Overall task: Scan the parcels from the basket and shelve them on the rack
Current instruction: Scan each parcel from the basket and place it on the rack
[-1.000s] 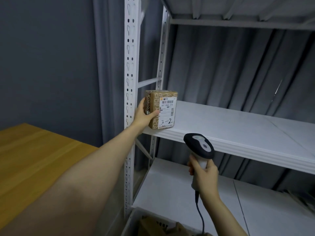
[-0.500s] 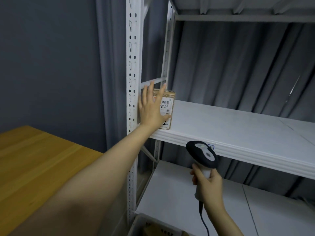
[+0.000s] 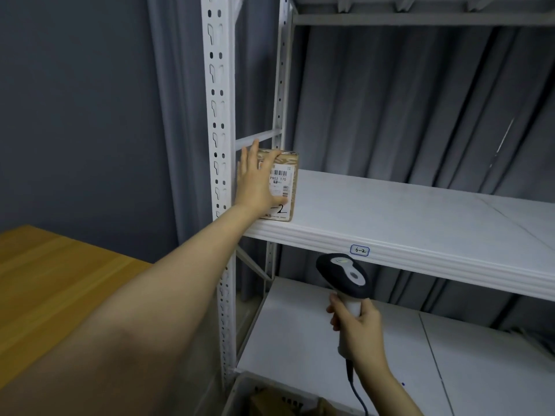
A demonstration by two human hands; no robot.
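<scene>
White metal rack (image 3: 222, 175) across most of the view, cut off above and at the right edge, with grey curtain (image 3: 390, 100) folds behind. Wooden table (image 3: 60, 280) at lower left, only one corner in view. Middle shelf (image 3: 420, 223) bearing a brown parcel (image 3: 289, 163) at its far left end, upright, just beside the rack's posts. White label facing out, print too small to read beyond "P802 170", handwritten mark half covered, only "-2" legible. Left hand (image 3: 255, 181) flat against the parcel's front, fingers straight and slightly spread, tips up at its top edge, hiding the label's left part. Right hand (image 3: 360, 328) lower down, fingers wrapped round the grip of a black-and-grey scanner (image 3: 345, 274), head tilted up just below the shelf lip. Cable (image 3: 357, 394) trailing off the bottom edge. Basket (image 3: 237, 391) cropped at the bottom, brown shapes inside too dark to make out. Small tag (image 3: 359, 250) on the shelf lip, marked "6-2".
</scene>
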